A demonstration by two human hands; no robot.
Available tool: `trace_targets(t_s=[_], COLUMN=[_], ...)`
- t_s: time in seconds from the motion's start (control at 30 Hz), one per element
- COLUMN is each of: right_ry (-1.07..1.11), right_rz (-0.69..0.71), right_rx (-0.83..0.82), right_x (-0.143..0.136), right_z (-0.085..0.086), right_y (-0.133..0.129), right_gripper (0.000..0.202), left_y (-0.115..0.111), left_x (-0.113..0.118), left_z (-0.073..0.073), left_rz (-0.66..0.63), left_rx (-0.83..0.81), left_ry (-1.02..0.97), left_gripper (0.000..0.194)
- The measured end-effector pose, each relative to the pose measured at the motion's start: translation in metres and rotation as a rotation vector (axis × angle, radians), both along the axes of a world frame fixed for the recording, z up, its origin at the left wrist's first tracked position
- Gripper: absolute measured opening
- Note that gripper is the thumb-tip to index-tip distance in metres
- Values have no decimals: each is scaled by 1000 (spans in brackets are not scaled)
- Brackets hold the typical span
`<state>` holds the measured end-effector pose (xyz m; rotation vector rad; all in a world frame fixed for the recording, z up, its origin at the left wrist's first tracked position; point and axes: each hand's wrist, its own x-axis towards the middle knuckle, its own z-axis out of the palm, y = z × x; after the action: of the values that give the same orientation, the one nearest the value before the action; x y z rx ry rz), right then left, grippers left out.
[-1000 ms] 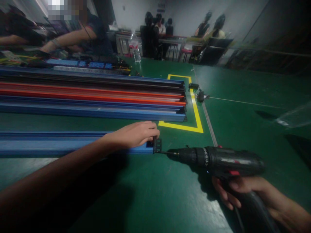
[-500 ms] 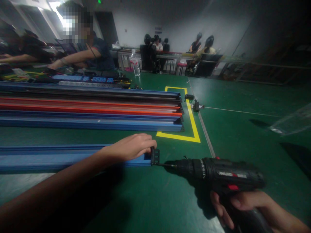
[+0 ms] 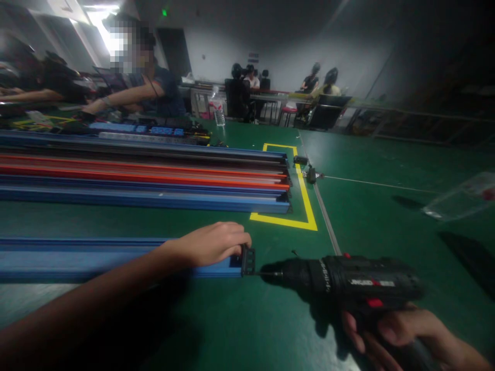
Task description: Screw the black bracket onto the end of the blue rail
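A blue rail (image 3: 116,260) lies along the near part of the table, with a black end cap (image 3: 249,261) at its right end. My left hand (image 3: 216,242) lies over this end, fingers curled down against the end cap; the fingertips are partly hidden. My right hand (image 3: 406,327) is wrapped round the handle of a black cordless drill (image 3: 348,278), held level and pointing left. Its thin bit reaches the lower part of the end cap; I cannot tell whether the tip touches. A small screw (image 3: 295,253) shows just above the drill's chuck.
Several blue and red rails (image 3: 232,198) lie side by side beyond, their ends inside a yellow tape outline (image 3: 307,206). Small black parts (image 3: 311,175) sit near a cord. One clear bottle (image 3: 460,198) lies at right; another bottle (image 3: 218,109) stands farther back. A co-worker (image 3: 162,93) sits opposite.
The whole view has tilted a little, so the table sits lower in the picture. Both hands keep their holds, and the drill stays beside the end cap.
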<state>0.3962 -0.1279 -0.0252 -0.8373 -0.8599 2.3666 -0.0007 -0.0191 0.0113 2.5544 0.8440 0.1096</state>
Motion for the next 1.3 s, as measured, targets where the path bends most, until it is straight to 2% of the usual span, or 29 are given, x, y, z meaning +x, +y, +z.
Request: trace_targets(t_s=[0.2, 0.37, 0.5, 0.6, 0.73, 0.83, 0.9, 1.0, 1.1, 1.17, 1.3], right_ry=[13, 110, 135, 157, 162, 175, 181, 217, 235, 225, 218], right_rz=[5, 24, -129, -313, -523, -546, -506, -458, -436, -446, -432], right_rx=[0, -5, 29, 85, 72, 90, 99, 100, 103, 122, 136], right_x=[2, 3, 5, 9, 13, 10, 6, 1, -2, -3, -5], right_z=[0, 1, 19, 32, 41, 42, 42, 41, 39, 40, 42], right_y=[0, 4, 10, 16, 23, 25, 25, 24, 21, 20, 18], right_gripper=[43, 43, 40, 33, 22, 25, 27, 29, 29, 29, 29], left_y=[-3, -1, -1, -1, -2, -2, -1, -2, -2, -1, 10], left_x=[1, 2, 1, 2, 4, 6, 10, 23, 47, 64, 90], left_z=[0, 4, 9, 13, 19, 24, 28, 36, 42, 43, 36], left_rz=[0, -10, 13, 20, -9, -6, 5, 42, -23, -106, -151], left_rx=[-23, -89, -125, -149, -136, -147, -119, 41, 180, 195, 192], left_ry=[-17, -54, -90, -117, -161, -135, -102, -38, 32, 64, 76], left_gripper=[18, 15, 19, 23, 30, 26, 23, 35, 29, 24, 17])
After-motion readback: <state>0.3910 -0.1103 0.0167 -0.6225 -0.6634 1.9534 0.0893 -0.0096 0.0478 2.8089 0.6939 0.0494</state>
